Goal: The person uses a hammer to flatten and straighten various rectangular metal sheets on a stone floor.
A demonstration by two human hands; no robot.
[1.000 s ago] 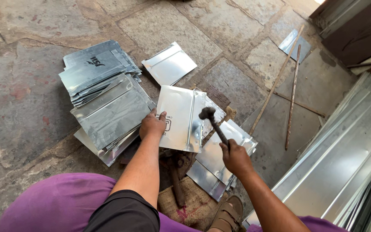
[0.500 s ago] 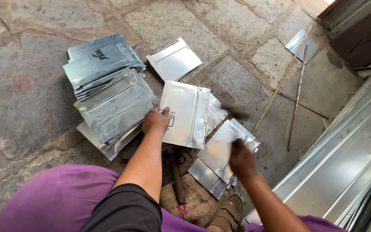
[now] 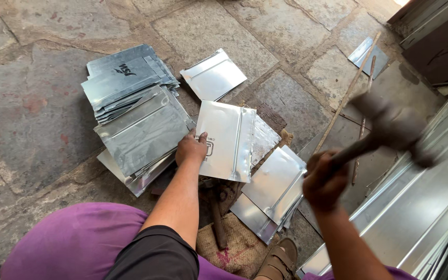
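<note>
At the frame's centre, the left hand (image 3: 190, 149) presses flat and open on a metal sheet (image 3: 226, 140) lying on the stone floor (image 3: 22, 103). At right, the right hand (image 3: 325, 179) is closed around a blurred tool, probably a hammer (image 3: 390, 129), raised.

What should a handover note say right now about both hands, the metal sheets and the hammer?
Left hand: pressed flat on the shiny rectangular metal sheet with a folded edge, pinning it over the work spot.
Right hand: gripping the dark-headed hammer, raised and blurred, off to the right.
Stack of grey folded metal sheets lies left; more flat shiny sheets lie under and right.
Done: several sheets show folded seams. Left: cannot tell how many.
</note>
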